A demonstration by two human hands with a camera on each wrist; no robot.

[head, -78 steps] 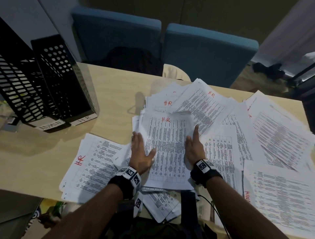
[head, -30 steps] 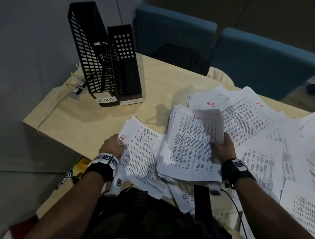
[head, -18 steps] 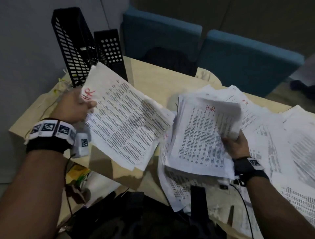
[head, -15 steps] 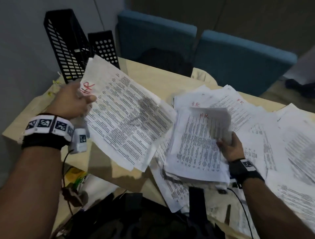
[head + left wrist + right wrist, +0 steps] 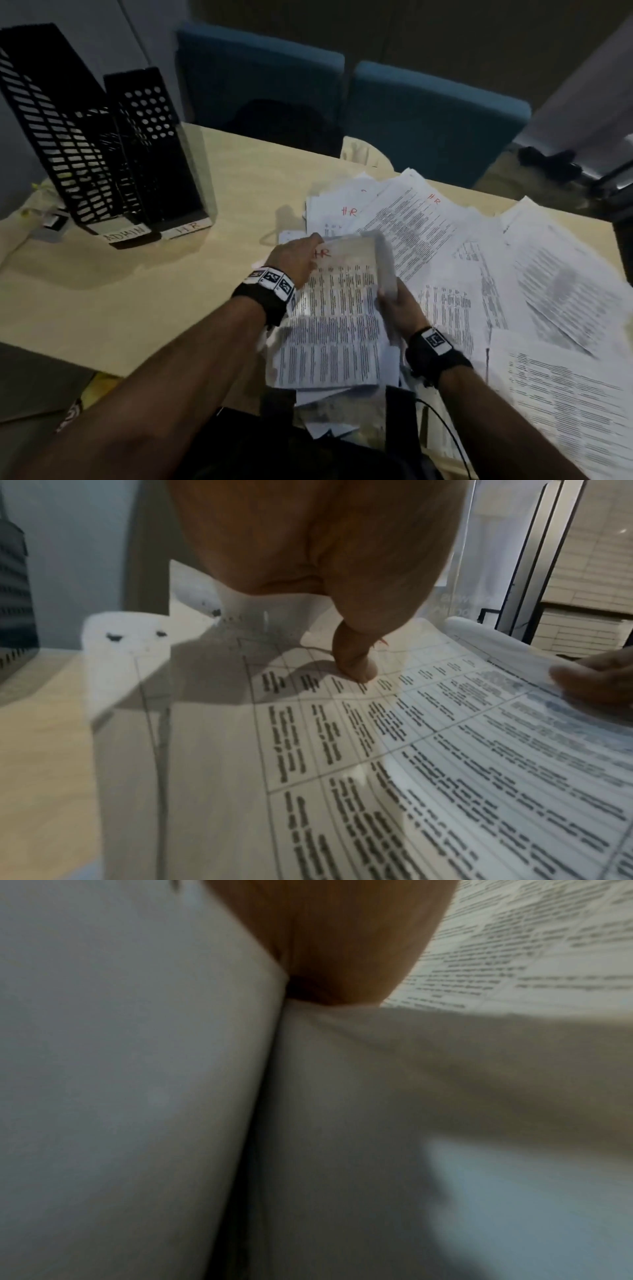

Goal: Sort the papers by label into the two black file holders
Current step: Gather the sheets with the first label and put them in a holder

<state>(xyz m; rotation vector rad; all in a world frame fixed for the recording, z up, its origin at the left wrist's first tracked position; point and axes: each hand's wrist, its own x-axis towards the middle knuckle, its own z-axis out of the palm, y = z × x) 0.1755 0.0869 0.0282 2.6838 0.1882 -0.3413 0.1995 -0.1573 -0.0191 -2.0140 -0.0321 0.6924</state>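
White printed sheets form a stack (image 5: 334,329) marked HR at the near worktop (image 5: 137,294) edge in the head view; the left hand (image 5: 296,258) pinches its top-left corner, the right hand (image 5: 399,305) clasps its curled right edge. Both black file holders (image 5: 102,154) stand far left. Left wrist view: the thumb (image 5: 352,658) presses the top sheet. Right wrist view: the palm (image 5: 342,947) closes on blurred paper.
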